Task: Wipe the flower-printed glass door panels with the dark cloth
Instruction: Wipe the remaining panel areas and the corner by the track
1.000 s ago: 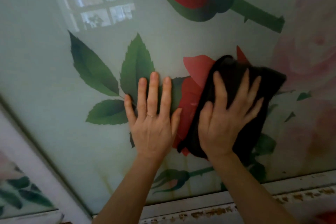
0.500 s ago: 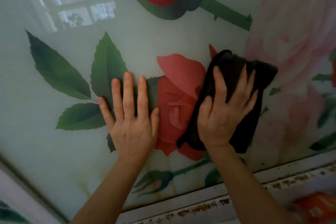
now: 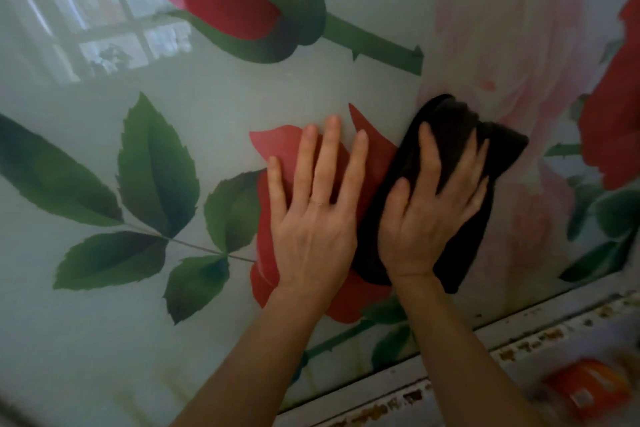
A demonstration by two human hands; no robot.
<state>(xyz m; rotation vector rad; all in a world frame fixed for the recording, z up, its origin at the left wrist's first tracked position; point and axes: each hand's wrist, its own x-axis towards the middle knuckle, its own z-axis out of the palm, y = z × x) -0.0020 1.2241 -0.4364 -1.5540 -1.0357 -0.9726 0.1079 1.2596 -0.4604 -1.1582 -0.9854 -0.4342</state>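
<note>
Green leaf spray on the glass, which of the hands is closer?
Left. The left hand lies flat on the red rose just beside the green leaf spray; the right hand is farther, pressing the dark cloth at the rose's far side.

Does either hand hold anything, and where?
Nothing is gripped. The right hand presses the middle of the cloth on the glass; the left hand touches glass only.

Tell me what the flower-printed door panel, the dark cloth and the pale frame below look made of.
Flower-printed door panel: glossy glass seemingly, it mirrors a window. Dark cloth under the right hand: soft matte fabric, bunched in folds. Pale frame: probably painted metal; brown rust-like flecks show, blurred.
</note>
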